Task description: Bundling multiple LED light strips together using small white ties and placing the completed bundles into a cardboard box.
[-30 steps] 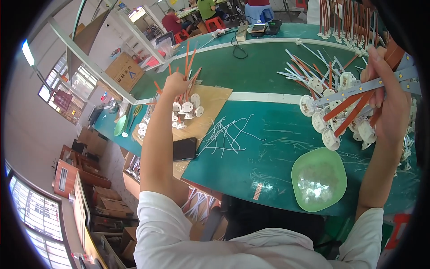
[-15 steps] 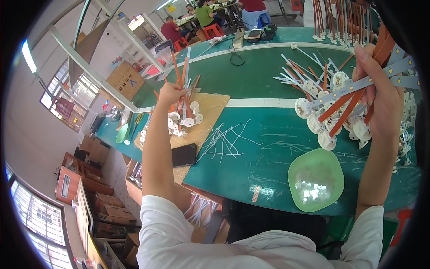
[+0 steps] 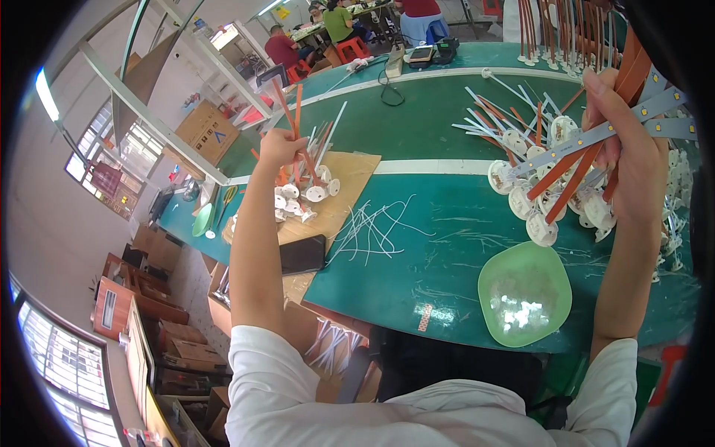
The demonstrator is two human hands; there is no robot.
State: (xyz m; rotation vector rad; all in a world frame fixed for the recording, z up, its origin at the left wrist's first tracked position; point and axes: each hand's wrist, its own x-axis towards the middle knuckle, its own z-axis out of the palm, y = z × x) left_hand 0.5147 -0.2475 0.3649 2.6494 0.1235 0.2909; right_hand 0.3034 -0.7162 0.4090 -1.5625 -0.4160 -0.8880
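At the right, my right hand (image 3: pixel 629 149) is closed round a bunch of LED strips (image 3: pixel 562 151), some showing orange backs, with round white discs (image 3: pixel 541 228) on their lower ends. My left hand (image 3: pixel 283 147) is over the cardboard sheet (image 3: pixel 357 170), its fingers closed on orange-backed strips (image 3: pixel 299 106) that stick out above and below it. Several more white discs (image 3: pixel 290 204) lie below that hand on the cardboard. A pile of similar strips (image 3: pixel 484 123) spreads out behind the right-hand bunch.
A green plastic bowl (image 3: pixel 524 298) stands near the front edge. Thin white wires (image 3: pixel 372 232) lie mid-table beside a dark phone (image 3: pixel 303 256). Upright strips (image 3: pixel 551 33) fill the far right. Scissors (image 3: pixel 229 197) lie at the left; several people sit at a far table.
My left hand has shifted slightly left and up, and the strips by it have changed angle, with a white one now leaning right. The right hand keeps its bunch almost unmoved.
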